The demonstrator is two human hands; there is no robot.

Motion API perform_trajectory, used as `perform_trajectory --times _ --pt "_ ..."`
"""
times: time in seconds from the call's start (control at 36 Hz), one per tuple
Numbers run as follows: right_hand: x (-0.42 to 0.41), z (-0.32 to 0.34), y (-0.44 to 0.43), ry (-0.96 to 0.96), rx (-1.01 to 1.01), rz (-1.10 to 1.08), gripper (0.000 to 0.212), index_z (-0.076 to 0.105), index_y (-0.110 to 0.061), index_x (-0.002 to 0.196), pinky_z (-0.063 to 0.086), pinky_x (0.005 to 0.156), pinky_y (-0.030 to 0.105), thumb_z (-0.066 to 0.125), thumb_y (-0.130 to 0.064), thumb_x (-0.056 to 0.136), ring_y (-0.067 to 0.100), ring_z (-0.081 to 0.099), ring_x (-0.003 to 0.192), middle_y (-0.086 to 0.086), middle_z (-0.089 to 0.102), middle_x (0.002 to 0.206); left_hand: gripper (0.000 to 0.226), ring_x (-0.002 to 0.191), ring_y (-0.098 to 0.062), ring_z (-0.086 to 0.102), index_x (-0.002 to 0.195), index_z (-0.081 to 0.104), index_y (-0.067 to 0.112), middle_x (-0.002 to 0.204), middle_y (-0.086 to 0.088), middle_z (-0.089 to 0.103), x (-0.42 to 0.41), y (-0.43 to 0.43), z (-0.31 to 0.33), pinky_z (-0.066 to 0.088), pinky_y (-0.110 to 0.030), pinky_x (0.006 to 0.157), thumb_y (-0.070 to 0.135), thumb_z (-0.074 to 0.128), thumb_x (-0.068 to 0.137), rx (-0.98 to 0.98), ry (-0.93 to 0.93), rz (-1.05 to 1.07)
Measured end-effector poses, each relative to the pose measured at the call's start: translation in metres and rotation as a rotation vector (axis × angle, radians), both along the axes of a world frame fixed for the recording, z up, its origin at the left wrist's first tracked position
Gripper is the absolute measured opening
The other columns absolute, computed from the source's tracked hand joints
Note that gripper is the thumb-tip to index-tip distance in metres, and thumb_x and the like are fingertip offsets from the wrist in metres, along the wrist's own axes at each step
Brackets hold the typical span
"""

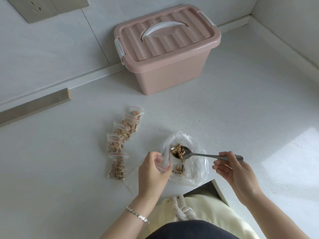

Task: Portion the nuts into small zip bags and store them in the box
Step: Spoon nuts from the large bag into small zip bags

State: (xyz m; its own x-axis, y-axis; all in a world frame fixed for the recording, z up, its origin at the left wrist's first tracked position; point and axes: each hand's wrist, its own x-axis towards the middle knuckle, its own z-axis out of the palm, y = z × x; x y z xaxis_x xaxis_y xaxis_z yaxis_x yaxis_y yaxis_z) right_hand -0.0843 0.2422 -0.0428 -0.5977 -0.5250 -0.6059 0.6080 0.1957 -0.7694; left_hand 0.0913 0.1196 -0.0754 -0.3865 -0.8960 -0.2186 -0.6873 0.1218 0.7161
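Observation:
My left hand (152,171) holds a small clear zip bag (161,163) with a red strip, its mouth facing the spoon. My right hand (233,167) grips a metal spoon (203,154) by the handle; its bowl carries walnut pieces (179,150) just right of the small bag. Below the spoon lies a large clear plastic bag (193,169) with a few nuts left inside. Several filled zip bags (120,137) lie in a row to the left. The pink box (172,66) stands at the back with its lid shut.
A white counter (241,118) runs to a wall at the back and right. A wooden strip (34,106) lies along the left edge. A wall socket (36,9) is top left. A cream cloth with a knotted rope (183,211) is near my body.

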Motion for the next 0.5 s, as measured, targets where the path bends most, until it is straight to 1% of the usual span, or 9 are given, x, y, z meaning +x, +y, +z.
perform_trajectory --times 0.14,0.19,0.28,0.36,0.39,0.42,0.47,0.5 --pt "0.008 0.021 -0.008 0.065 -0.064 -0.007 0.027 0.057 -0.007 0.089 0.054 0.055 0.020 0.038 -0.024 0.098 0.017 0.063 0.058 0.008 0.063 0.063 0.038 0.081 -0.008 0.052 0.099 0.048 0.021 0.089 0.010 0.055 -0.016 -0.002 0.010 0.046 -0.025 0.073 0.035 0.073 0.074 -0.002 0.023 -0.006" --pt "0.014 0.027 -0.011 0.099 -0.087 -0.019 0.027 0.057 -0.006 0.089 0.054 0.056 0.020 0.039 -0.024 0.096 0.018 0.063 0.057 0.007 0.064 0.061 0.038 0.081 -0.010 0.053 0.097 0.047 0.020 0.089 0.009 0.054 -0.021 -0.002 0.014 0.048 -0.029 0.075 0.035 0.073 0.074 0.002 0.037 -0.015" --pt "0.023 0.035 -0.013 0.172 -0.117 -0.017 0.028 0.058 -0.007 0.086 0.054 0.056 0.020 0.042 -0.029 0.091 0.019 0.064 0.057 0.007 0.065 0.060 0.038 0.081 -0.014 0.056 0.094 0.046 0.019 0.088 0.007 0.056 -0.028 -0.001 0.017 0.050 -0.033 0.075 0.036 0.074 0.073 0.017 0.060 -0.009" --pt "0.029 0.038 -0.012 0.268 -0.124 0.001 0.028 0.060 -0.007 0.084 0.054 0.056 0.021 0.041 -0.026 0.092 0.021 0.065 0.058 0.010 0.066 0.062 0.041 0.081 -0.015 0.058 0.095 0.048 0.018 0.089 0.005 0.059 -0.030 -0.001 0.016 0.051 -0.037 0.076 0.037 0.074 0.070 0.031 0.083 0.017" --pt "0.030 0.040 -0.012 0.305 -0.124 0.008 0.030 0.060 -0.007 0.084 0.054 0.056 0.021 0.043 -0.032 0.090 0.022 0.066 0.059 0.011 0.066 0.063 0.042 0.082 -0.014 0.058 0.095 0.048 0.018 0.089 0.005 0.060 -0.030 -0.002 0.015 0.051 -0.037 0.076 0.037 0.075 0.070 0.026 0.084 0.024" --pt "0.032 0.041 -0.011 0.346 -0.126 0.011 0.037 0.060 -0.008 0.085 0.054 0.056 0.021 0.047 -0.042 0.086 0.023 0.066 0.060 0.012 0.067 0.064 0.042 0.082 -0.013 0.058 0.096 0.048 0.019 0.090 0.006 0.060 -0.029 -0.002 0.014 0.051 -0.037 0.076 0.037 0.075 0.070 0.023 0.080 0.029" --pt "0.034 0.042 -0.010 0.439 -0.132 0.048 0.057 0.062 -0.012 0.085 0.053 0.057 0.021 0.053 -0.066 0.072 0.023 0.066 0.061 0.011 0.068 0.067 0.044 0.085 -0.012 0.057 0.098 0.048 0.020 0.092 0.007 0.060 -0.029 -0.003 0.014 0.051 -0.036 0.078 0.038 0.076 0.069 0.023 0.080 0.033" --pt "0.035 0.042 -0.009 0.489 -0.132 0.080 0.061 0.064 -0.016 0.083 0.053 0.058 0.021 0.053 -0.074 0.067 0.022 0.066 0.061 0.011 0.068 0.069 0.045 0.086 -0.012 0.057 0.098 0.047 0.021 0.092 0.008 0.060 -0.029 -0.003 0.013 0.051 -0.037 0.079 0.039 0.076 0.069 0.021 0.080 0.031"
